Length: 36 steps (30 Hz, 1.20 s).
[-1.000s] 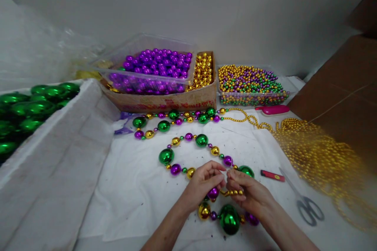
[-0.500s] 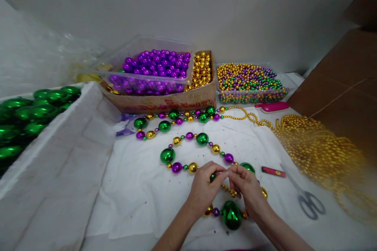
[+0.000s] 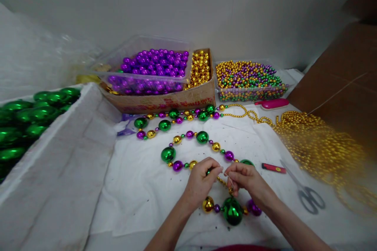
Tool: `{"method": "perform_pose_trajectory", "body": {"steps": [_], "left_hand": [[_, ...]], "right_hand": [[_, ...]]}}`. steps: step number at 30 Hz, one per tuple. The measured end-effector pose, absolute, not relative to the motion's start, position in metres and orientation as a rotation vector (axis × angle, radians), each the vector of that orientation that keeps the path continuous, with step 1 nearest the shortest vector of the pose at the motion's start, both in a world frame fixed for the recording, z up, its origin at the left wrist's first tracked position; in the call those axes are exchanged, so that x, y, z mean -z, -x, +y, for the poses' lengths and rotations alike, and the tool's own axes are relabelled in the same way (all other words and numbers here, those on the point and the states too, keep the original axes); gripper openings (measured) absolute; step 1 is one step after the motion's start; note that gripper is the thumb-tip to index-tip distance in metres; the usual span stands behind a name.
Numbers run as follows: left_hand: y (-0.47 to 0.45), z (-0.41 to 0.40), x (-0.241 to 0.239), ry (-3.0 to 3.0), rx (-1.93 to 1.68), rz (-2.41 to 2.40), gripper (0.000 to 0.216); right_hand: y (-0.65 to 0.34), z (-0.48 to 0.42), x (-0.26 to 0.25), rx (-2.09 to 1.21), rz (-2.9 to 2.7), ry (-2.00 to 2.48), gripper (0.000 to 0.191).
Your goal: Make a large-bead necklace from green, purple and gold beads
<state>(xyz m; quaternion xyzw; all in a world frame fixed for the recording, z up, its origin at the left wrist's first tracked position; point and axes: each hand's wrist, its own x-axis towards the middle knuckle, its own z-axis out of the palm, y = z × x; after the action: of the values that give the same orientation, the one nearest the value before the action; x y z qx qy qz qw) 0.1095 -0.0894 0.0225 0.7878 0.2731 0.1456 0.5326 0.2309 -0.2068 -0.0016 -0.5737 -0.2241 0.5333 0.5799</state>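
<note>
My left hand (image 3: 203, 180) and my right hand (image 3: 247, 178) work close together over a loop of beads, fingers pinched. A thin white string (image 3: 231, 180) runs between them, its end at my right fingertips. A short gold bead chain (image 3: 222, 181) hangs under the fingers. The bead necklace (image 3: 232, 211) has green, purple and gold balls and curves around both hands on the white cloth (image 3: 141, 196). My fingers hide part of it, including a small green bead at the left hand. Whether the string is knotted, I cannot tell.
A red lighter (image 3: 273, 168) and grey-handled scissors (image 3: 310, 200) lie right, near piled gold bead chain (image 3: 321, 149). Behind are another necklace (image 3: 165, 125), a tub of purple beads (image 3: 147, 80), a cardboard box (image 3: 165, 103) and a mixed-bead tub (image 3: 250, 95). A foam box (image 3: 67, 164) stands left.
My hands have drawn slightly apart, and the white string now shows between them. The right hand has shifted a little, uncovering a purple ball beside the large green one.
</note>
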Motion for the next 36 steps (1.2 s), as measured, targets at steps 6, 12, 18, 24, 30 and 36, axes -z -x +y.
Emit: {"method": "perform_pose_trajectory", "body": {"steps": [6, 12, 18, 24, 30, 36], "left_hand": [[-0.107, -0.087, -0.028, -1.856, -0.301, 0.604, 0.021], [-0.107, -0.09, -0.03, -1.521, -0.143, 0.644, 0.021], [-0.107, -0.085, -0.026, -0.91, -0.103, 0.541, 0.022], [-0.103, -0.075, -0.03, -0.827, -0.055, 0.457, 0.02], [-0.1, -0.064, -0.053, -1.33, 0.12, 0.389, 0.02], [-0.095, -0.059, -0.074, -1.885, 0.037, 0.435, 0.022]], "right_hand": [[-0.243, -0.211, 0.0, -1.222, -0.645, 1.445, 0.018], [-0.254, -0.215, -0.018, -0.475, -1.31, 1.916, 0.016], [-0.23, -0.224, -0.032, -0.141, -1.586, 1.871, 0.016], [-0.221, -0.226, -0.031, -0.378, -1.518, 1.838, 0.019], [-0.242, -0.191, -0.025, -0.982, -0.995, 1.449, 0.02], [-0.241, -0.174, -0.015, -1.426, -0.821, 1.257, 0.031]]}}
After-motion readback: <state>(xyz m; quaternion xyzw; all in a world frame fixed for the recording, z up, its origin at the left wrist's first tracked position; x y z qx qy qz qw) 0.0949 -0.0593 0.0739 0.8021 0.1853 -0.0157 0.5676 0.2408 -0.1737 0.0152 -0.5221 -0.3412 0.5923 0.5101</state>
